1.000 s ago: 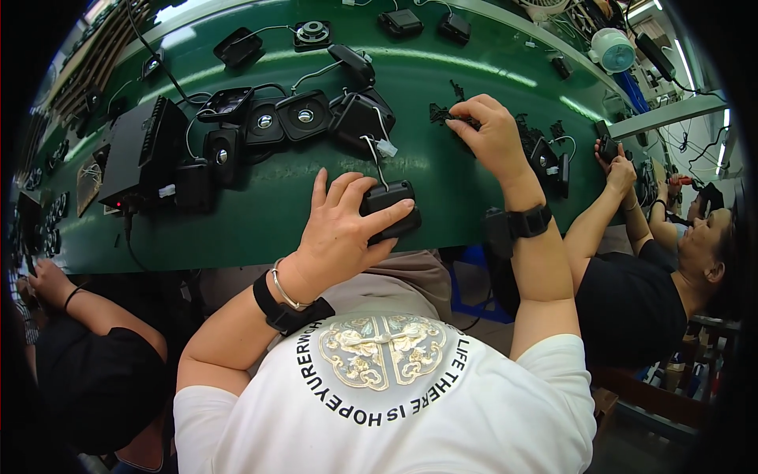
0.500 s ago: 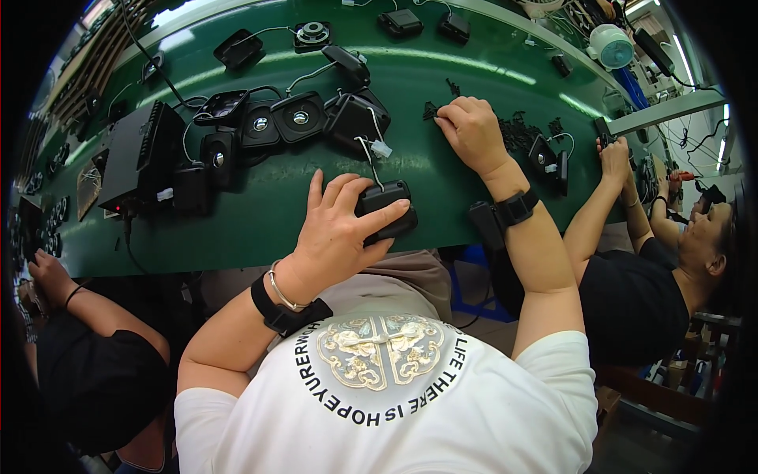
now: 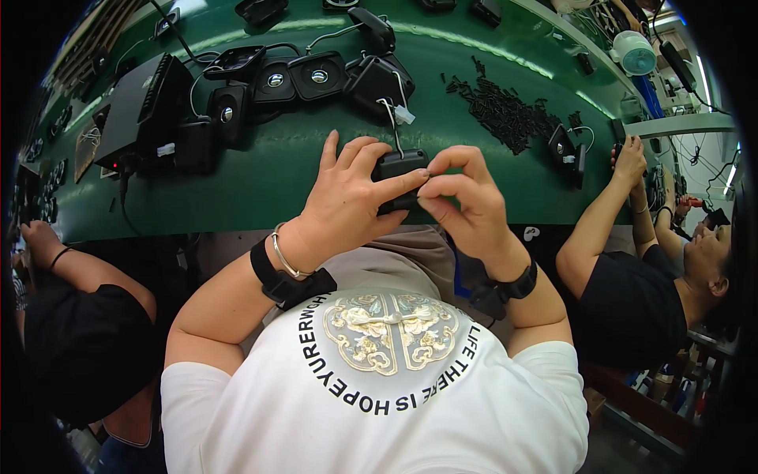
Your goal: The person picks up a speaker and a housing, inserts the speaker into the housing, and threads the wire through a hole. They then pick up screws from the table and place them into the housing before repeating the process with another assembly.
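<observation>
Where black pieces (image 3: 517, 118) lie, green tabletop (image 3: 260, 178), co-workers (image 3: 632, 308)

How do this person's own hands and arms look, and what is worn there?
The left hand and right hand are ungloved. Each wrist has a black strap; the left also has a silver-coloured bangle. Short white sleeves end above the elbows.

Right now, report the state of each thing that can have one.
Black speaker housing: held, cable attached.
Left hand: fingers spread, holding the housing.
Right hand: fingers curled at the housing's edge.
Black screw-like pieces: loosely heaped.
Black electronics box: red light lit.
Three grouped speakers: faces uncovered.
</observation>
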